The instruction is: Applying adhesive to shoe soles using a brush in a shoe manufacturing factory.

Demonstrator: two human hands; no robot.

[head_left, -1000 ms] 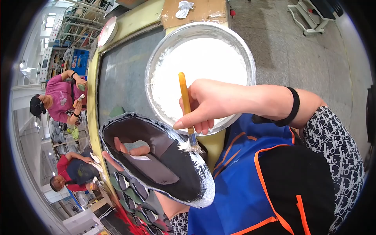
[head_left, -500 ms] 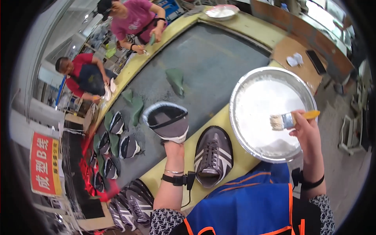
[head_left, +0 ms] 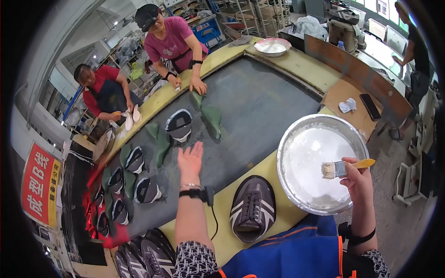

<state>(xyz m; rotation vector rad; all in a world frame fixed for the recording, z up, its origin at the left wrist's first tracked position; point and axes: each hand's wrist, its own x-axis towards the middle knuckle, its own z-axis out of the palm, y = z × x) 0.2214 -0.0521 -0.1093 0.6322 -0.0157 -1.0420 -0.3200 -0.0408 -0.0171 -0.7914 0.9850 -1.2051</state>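
Note:
My left hand (head_left: 190, 160) is stretched out over the dark work surface, open and holding nothing. Just beyond its fingertips lies a grey shoe upper (head_left: 179, 126) with a dark opening and white-coated edges. In my right hand (head_left: 358, 180) is a flat paintbrush (head_left: 334, 170) with a yellow handle and pale bristles. The brush is over a round metal basin (head_left: 286, 147) holding white liquid (head_left: 310, 160). Between my arms a dark grey sneaker (head_left: 252, 204) with white stripes and laces stands on the yellow table edge (head_left: 211, 234).
Several similar uppers (head_left: 148, 190) and green shoe lasts (head_left: 211, 121) lie on the dark surface. More sneakers (head_left: 155, 252) are at lower left. Across the table, one co-worker (head_left: 174, 46) touches a green last; another (head_left: 104, 92) handles pale soles. A phone (head_left: 370, 107) lies on cardboard.
My left hand has let go of the grey upper, which now lies farther away on the dark surface. The brush remains over the basin. A co-worker has set down a green last.

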